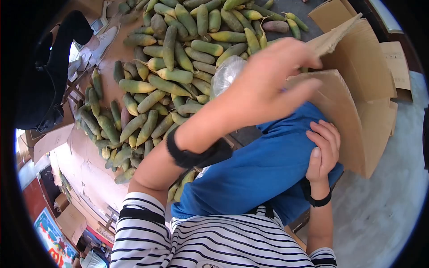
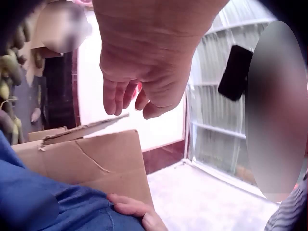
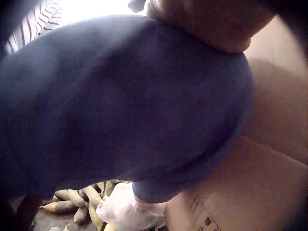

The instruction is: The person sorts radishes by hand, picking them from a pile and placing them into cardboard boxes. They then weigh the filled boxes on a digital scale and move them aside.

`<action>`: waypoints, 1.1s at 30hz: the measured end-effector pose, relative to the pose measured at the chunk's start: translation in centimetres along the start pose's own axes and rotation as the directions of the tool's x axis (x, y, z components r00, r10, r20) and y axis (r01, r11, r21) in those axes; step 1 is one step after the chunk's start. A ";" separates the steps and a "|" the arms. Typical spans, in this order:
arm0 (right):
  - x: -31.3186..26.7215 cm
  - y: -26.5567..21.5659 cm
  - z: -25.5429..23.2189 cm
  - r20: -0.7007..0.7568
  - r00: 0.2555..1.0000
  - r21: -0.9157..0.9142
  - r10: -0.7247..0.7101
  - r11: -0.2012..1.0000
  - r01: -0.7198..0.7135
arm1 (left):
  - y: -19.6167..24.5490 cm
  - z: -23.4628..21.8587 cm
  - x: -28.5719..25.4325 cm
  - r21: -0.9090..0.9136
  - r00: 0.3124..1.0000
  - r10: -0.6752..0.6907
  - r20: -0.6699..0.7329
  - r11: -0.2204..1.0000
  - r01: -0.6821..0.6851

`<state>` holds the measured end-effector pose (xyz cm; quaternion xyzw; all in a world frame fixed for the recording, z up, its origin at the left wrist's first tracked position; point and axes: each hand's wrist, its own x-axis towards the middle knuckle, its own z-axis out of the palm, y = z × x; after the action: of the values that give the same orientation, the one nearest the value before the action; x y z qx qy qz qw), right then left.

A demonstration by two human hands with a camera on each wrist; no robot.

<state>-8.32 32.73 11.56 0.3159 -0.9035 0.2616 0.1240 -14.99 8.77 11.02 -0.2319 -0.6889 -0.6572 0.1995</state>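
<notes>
In the head view my left hand [image 1: 272,82] is slightly blurred, raised over the upper flaps of an open cardboard box [image 1: 377,80]. In the left wrist view, this hand [image 2: 144,72] has its fingers hanging loosely bent, with nothing visible between them. My right hand [image 1: 324,147] rests on the knee of the blue trousers [image 1: 250,174], right beside the box's near wall. The right wrist view has part of that hand [image 3: 211,24] at the top, lying on the trouser leg [image 3: 125,96].
A big heap of green radishes [image 1: 178,76] covers the floor ahead and to the left. A clear plastic bag [image 1: 227,73] lies against it. Another person's leg and light shoe [image 1: 105,42] are at upper left. More cardboard [image 1: 395,62] stands behind the box.
</notes>
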 end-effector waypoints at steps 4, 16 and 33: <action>0.1 -0.1 -0.2 0.030 1.000 -0.014 0.006 1.000 -0.005 | -5.1 -4.2 -8.1 0.193 0.874 -0.485 0.014 0.859 0.474; 0.5 -0.9 -0.9 0.183 0.981 -0.122 0.057 0.992 -0.035 | -17.2 -1.8 -38.6 0.797 0.147 -0.907 0.394 0.417 0.437; 0.5 -1.1 -1.0 0.208 0.975 -0.123 0.074 0.991 -0.049 | -17.7 -2.9 -37.3 0.869 0.029 -0.923 0.383 0.371 0.328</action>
<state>-7.96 32.25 13.04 0.3062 -0.9347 0.1768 0.0369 4.93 3.27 -24.87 -0.0974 -0.8558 -0.2056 -0.4645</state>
